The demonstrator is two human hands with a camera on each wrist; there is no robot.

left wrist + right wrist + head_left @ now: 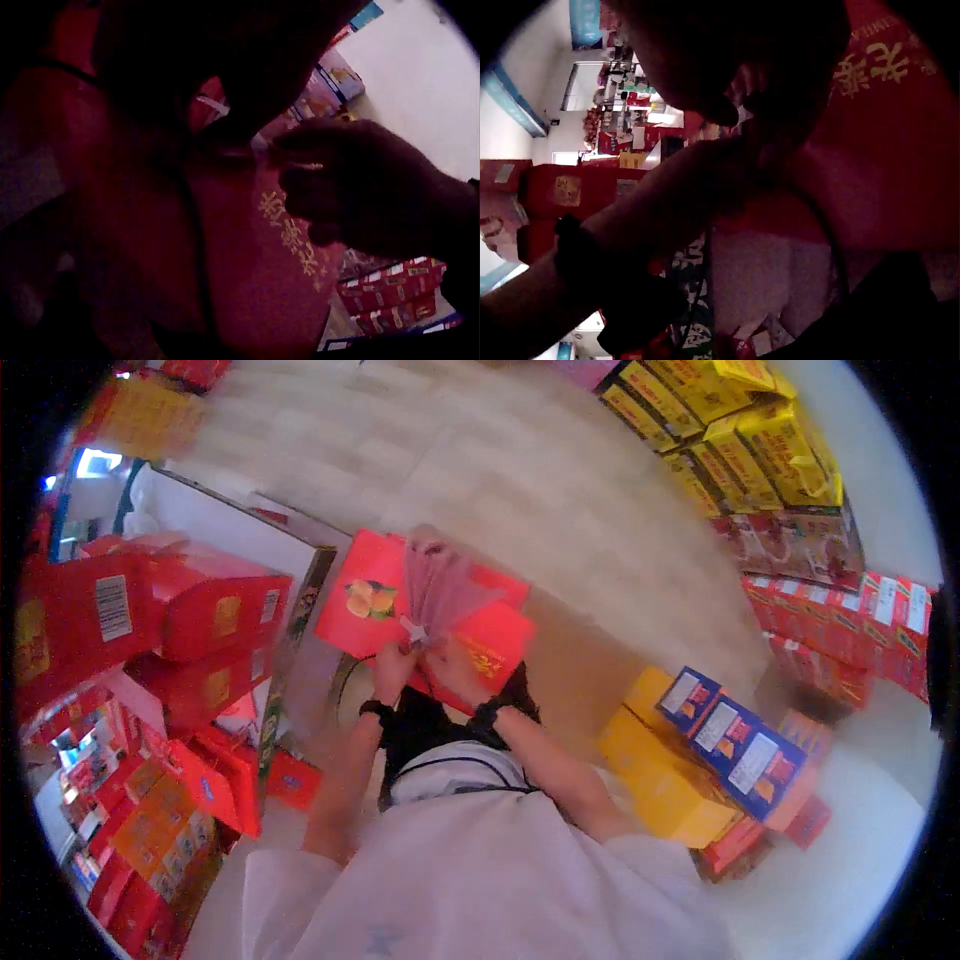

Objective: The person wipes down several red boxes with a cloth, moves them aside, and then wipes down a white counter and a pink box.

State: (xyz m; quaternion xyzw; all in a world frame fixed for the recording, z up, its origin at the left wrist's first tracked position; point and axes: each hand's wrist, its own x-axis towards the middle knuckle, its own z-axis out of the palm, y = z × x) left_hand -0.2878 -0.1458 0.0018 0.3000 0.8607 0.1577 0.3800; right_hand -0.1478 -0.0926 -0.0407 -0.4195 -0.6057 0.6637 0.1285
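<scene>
A red gift box (357,598) lies before the person, with a fruit picture on one side and gold characters on the other. Across its top spreads a pale, translucent ribbon (437,585), fanned out in pleats and gathered by a small white star-shaped piece (413,629). The left hand (393,666) pinches the gathered end just below the star. Close beside it, the right hand (453,672) pinches the same end, fingertips almost meeting the left's. In the left wrist view, the right hand (360,184) has curled fingers over the dark red box face.
Red boxes (215,605) are stacked at the left by a board edge (290,630). Yellow cartons (665,760) and blue boxes (735,745) stand at the right. More yellow packs (770,450) line the far right, and a tiled floor (400,450) stretches ahead.
</scene>
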